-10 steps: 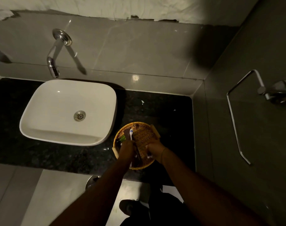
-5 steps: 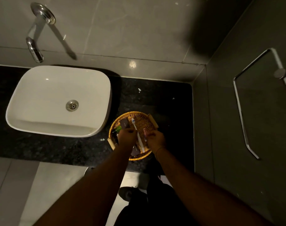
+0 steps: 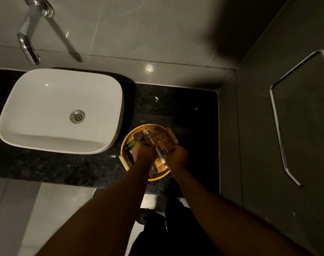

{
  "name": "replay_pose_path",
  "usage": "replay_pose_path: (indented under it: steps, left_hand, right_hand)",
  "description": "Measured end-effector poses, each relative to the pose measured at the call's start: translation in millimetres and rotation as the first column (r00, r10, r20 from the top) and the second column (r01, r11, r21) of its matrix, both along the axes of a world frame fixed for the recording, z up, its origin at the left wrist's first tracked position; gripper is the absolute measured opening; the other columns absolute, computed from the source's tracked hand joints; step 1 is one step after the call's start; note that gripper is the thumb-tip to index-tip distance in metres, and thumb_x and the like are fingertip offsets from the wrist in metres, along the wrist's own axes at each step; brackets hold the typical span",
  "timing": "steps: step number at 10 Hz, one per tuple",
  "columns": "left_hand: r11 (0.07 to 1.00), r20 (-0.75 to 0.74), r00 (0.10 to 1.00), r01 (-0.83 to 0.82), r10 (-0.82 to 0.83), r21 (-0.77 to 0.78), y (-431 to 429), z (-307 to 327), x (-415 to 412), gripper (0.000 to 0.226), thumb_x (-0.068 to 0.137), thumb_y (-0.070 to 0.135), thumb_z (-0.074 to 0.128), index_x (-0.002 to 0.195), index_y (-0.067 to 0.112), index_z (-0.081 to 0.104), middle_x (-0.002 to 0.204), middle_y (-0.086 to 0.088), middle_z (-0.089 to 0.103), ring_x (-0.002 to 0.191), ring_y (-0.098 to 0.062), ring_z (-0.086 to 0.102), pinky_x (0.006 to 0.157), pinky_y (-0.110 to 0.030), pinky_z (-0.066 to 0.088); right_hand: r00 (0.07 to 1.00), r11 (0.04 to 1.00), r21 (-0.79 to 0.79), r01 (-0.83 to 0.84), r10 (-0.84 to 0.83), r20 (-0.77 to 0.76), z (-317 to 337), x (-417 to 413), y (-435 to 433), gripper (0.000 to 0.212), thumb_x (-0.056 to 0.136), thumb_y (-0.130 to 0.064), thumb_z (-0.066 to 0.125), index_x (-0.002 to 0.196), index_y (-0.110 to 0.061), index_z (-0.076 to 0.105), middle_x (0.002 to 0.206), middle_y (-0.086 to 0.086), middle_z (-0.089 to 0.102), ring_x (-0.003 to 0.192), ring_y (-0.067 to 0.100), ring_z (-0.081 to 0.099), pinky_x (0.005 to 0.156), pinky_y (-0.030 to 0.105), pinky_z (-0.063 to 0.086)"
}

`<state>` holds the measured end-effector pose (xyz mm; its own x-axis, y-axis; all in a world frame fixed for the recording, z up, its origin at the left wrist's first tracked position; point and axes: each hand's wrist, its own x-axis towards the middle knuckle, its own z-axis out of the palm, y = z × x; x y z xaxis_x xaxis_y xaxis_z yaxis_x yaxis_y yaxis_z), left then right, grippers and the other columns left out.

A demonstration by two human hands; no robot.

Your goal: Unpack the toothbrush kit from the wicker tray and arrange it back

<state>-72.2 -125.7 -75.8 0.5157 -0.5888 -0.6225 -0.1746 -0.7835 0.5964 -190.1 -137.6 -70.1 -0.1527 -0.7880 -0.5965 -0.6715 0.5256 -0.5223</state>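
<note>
Dark speckled table (image 3: 83,169) runs below a grey tiled wall, with a white sink (image 3: 61,109) at the left. Right of the sink stands a round wicker tray (image 3: 157,129). Inside it lies a white toothbrush (image 3: 154,145), long axis running far-left to near-right, head pointing away. Beside it a small toothpaste tube (image 3: 162,147) lies nearly parallel. A dark packet (image 3: 139,136) and a green-capped bottle (image 3: 130,145) sit at the tray's left. The left hand (image 3: 144,151) is curled over the tray; whether it pinches anything is unclear. The right hand (image 3: 177,154) pinches the tube's near end.
</note>
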Motion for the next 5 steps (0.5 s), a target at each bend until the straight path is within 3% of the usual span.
replay_pose_path:
  steps: [1,2,3,4,5]
  left_hand:
    - [0.999,0.068,0.997,0.028,-0.025,-0.042,5,4,-3,0.014,0.105,0.018,0.064,0.104,0.009,0.075,0.091,-0.005,0.078,0.081,-0.018,0.079,0.08,-0.039,0.068]
    - [0.994,0.12,0.992,0.046,-0.034,-0.102,11,16,-3,0.017,0.107,0.023,0.059,0.104,0.014,0.074,0.09,-0.009,0.077,0.08,-0.022,0.078,0.078,-0.043,0.067]
    - [0.953,0.349,0.908,0.285,-0.233,-0.104,25,28,6,0.029,0.11,0.037,0.05,0.129,0.024,0.069,0.1,-0.01,0.078,0.089,-0.031,0.078,0.076,-0.046,0.065]
    - [0.839,0.69,0.613,0.545,-0.384,-0.017,46,48,26,0.045,0.108,0.043,0.051,0.148,0.027,0.062,0.14,-0.003,0.071,0.125,-0.033,0.067,0.093,-0.045,0.058]
    - [0.835,0.773,0.517,0.549,-0.368,0.03,61,62,48,0.058,0.108,0.05,0.042,0.161,0.028,0.047,0.165,-0.003,0.05,0.154,-0.031,0.045,0.121,-0.051,0.038]
  right_hand:
    - [0.999,0.999,-0.05,0.007,-0.01,-0.046,2,3,3,0.028,0.095,-0.021,0.069,0.118,-0.005,0.073,0.127,0.017,0.073,0.121,0.039,0.067,0.102,0.048,0.057]
    - [0.998,0.995,-0.096,0.0,-0.006,-0.064,7,3,8,0.032,0.094,-0.03,0.07,0.115,-0.006,0.073,0.121,0.017,0.075,0.115,0.04,0.07,0.097,0.046,0.059]
    - [0.99,0.984,-0.151,-0.091,0.073,-0.122,16,5,17,0.029,0.095,-0.037,0.065,0.11,-0.012,0.07,0.112,0.015,0.076,0.104,0.038,0.072,0.086,0.042,0.059]
    - [0.968,0.912,-0.324,-0.251,0.229,-0.106,39,16,14,0.031,0.099,-0.044,0.057,0.101,-0.015,0.068,0.102,0.013,0.074,0.093,0.035,0.071,0.078,0.039,0.055]
    - [0.846,0.677,-0.511,-0.529,0.471,-0.25,66,33,-3,0.038,0.096,-0.042,0.06,0.125,-0.02,0.069,0.132,0.008,0.067,0.124,0.03,0.062,0.104,0.042,0.048]
